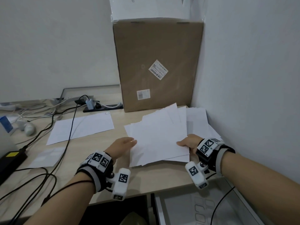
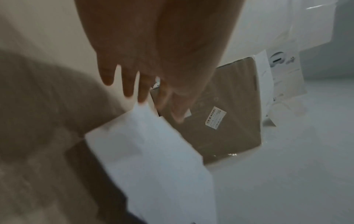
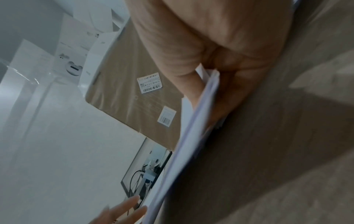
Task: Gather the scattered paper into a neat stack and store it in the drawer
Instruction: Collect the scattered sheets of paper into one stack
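Paper stack point(image 1: 159, 137) pinched by right hand point(image 1: 189, 143) above desk point(image 1: 154, 181).

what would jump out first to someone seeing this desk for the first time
Probably the tall cardboard box standing in the back corner against the wall. Right in front of it, a fanned bunch of white paper is held at its right edge by the right hand, with the left hand open at its left edge. A single loose sheet lies further left on the desk, crossed by a black cable.
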### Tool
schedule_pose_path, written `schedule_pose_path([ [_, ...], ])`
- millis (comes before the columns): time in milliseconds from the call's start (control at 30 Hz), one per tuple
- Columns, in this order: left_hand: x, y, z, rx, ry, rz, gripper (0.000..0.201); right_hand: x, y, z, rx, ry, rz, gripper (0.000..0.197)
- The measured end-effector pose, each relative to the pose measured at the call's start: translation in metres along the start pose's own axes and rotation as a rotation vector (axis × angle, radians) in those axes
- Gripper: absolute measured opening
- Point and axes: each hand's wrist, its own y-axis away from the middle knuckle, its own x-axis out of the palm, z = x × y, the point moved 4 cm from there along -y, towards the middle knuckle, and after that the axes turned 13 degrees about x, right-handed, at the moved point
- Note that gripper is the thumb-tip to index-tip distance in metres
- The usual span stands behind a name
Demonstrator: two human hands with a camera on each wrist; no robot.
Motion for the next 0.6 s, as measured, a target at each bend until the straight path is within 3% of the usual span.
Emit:
schedule_pose_path([
  [100, -0.019, -0.015, 0.027, -0.13, 0.068, -0.211, 0.086, 0.007, 0.025, 0.01, -0.105, -0.203, 0.039, 0.031],
  [167, -0.025, -0.023, 0.037, -0.185, 0.257, -0.245, 0.11, 0.01, 0.035, 0.012, -0.18, -0.298, 0.119, 0.027],
  [200, -0.026, -0.027, 0.037, -0.186, 0.396, -0.228, 0.111, 0.011, 0.039, 0.015, -0.219, -0.322, 0.151, 0.025],
  [300, -0.027, -0.034, 0.019, -0.114, 0.728, -0.191, 0.091, 0.015, 0.044, 0.021, -0.288, -0.298, 0.217, 0.028],
  [400, -0.039, -0.04, -0.015, 0.085, 0.782, -0.211, 0.038, 0.015, 0.044, 0.034, -0.312, -0.155, 0.212, 0.067],
  [433, -0.047, -0.042, -0.025, 0.135, 0.756, -0.244, 0.024, 0.013, 0.046, 0.043, -0.338, -0.112, 0.214, 0.069],
  [533, -0.07, -0.044, -0.054, 0.266, 0.708, -0.315, 0.015, 0.006, 0.065, 0.08, -0.445, -0.139, 0.222, 0.037],
  [600, -0.082, -0.042, -0.071, 0.337, 0.683, -0.312, 0.019, 0.002, 0.077, 0.103, -0.531, -0.228, 0.241, 0.046],
])
